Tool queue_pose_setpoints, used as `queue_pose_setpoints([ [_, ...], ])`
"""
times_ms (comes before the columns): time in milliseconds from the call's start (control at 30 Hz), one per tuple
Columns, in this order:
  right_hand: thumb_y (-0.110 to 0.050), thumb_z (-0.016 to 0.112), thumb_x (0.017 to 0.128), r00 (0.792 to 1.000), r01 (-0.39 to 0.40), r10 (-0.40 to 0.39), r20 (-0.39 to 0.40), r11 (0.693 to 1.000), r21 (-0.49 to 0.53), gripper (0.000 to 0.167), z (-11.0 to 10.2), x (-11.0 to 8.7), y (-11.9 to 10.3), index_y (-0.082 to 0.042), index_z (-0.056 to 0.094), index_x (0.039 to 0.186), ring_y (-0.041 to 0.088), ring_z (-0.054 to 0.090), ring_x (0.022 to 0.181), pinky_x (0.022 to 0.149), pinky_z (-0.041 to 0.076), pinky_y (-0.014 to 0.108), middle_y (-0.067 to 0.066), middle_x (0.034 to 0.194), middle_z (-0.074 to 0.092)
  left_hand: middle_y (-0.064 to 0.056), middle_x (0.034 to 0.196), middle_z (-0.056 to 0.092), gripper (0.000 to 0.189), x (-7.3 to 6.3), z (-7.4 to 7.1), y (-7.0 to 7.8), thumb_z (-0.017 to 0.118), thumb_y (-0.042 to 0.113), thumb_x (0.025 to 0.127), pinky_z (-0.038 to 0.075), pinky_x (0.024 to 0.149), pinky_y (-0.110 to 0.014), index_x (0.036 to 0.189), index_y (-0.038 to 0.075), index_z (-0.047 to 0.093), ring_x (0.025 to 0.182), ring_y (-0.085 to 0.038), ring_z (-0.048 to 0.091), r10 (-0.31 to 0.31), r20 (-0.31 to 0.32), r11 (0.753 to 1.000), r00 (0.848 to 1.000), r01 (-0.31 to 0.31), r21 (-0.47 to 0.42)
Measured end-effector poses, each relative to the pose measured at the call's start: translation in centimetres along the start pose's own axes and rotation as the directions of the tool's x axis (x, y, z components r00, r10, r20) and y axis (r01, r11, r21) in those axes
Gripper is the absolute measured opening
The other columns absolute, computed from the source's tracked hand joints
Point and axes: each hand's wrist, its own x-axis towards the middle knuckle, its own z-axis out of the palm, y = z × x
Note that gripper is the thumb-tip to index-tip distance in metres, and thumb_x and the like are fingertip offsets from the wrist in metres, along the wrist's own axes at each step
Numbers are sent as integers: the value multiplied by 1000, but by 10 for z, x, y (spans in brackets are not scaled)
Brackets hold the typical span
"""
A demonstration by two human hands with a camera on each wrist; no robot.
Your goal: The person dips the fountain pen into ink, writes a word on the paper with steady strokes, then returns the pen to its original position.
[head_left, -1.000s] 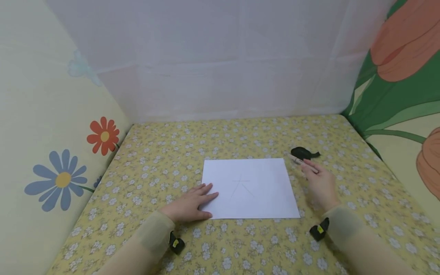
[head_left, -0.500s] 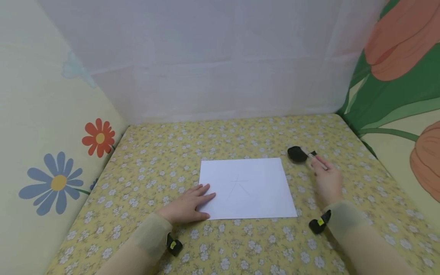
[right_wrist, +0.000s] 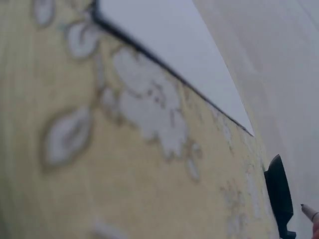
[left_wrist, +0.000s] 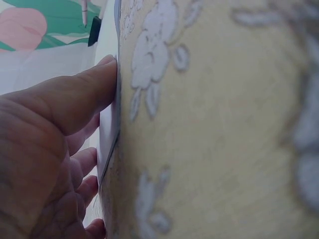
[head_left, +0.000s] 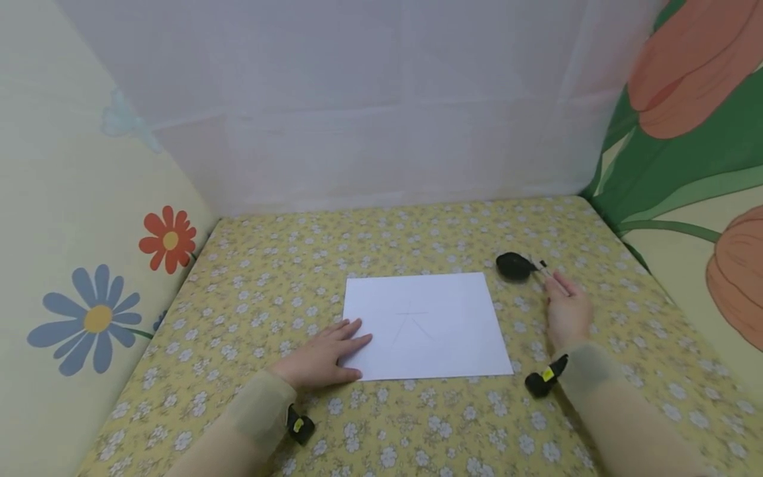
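Observation:
My left hand (head_left: pixel 322 354) lies with spread fingers on the left edge of a white sheet of paper (head_left: pixel 465 331). Faint thin strokes, a short bar and two slanting lines, mark the sheet's middle. My right hand (head_left: pixel 569 315), off the paper's right side, pinches a pale slim pen (head_left: pixel 556 283) with a dark tip, seen also in the right wrist view as a pen (right_wrist: pixel 310 212). Just beyond the pen tip, a black oval thing (head_left: pixel 513 266) with a short tail lies on the table; its kind is unclear. In the left wrist view the thumb (left_wrist: pixel 84 94) presses the sheet's edge.
A yellow floral cloth (head_left: pixel 417 430) covers the table. A pale curtain-like sheet (head_left: pixel 369 132) hangs behind it. Panels with large printed flowers stand at the left and right sides.
My right hand with the pen has shifted right, away from the paper, its tip now by the black thing's tail. The left hand still rests on the sheet.

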Motion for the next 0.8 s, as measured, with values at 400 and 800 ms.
queue_pose_setpoints([
  [400, -36, 60, 94, 998, -21, 23, -59, 999, 28, 53, 8, 6, 6, -20, 49, 142, 11, 50, 123, 93, 43, 22, 1, 144, 49, -6, 160, 13, 68, 0, 1, 0, 61, 46, 92, 15, 115, -56, 150, 23, 35, 146, -32, 9, -3, -2, 1000, 1000, 3, -3],
  [800, -37, 52, 99, 998, -13, 3, -65, 989, -148, 49, 9, 7, 9, -23, 45, 145, 13, 46, 129, 103, 41, 30, 0, 147, 44, -6, 160, 14, 68, 0, 1, -2, 61, 45, 92, 14, 115, -56, 150, 23, 36, 146, -32, 9, 1, -7, 1000, 1000, -1, -6],
])
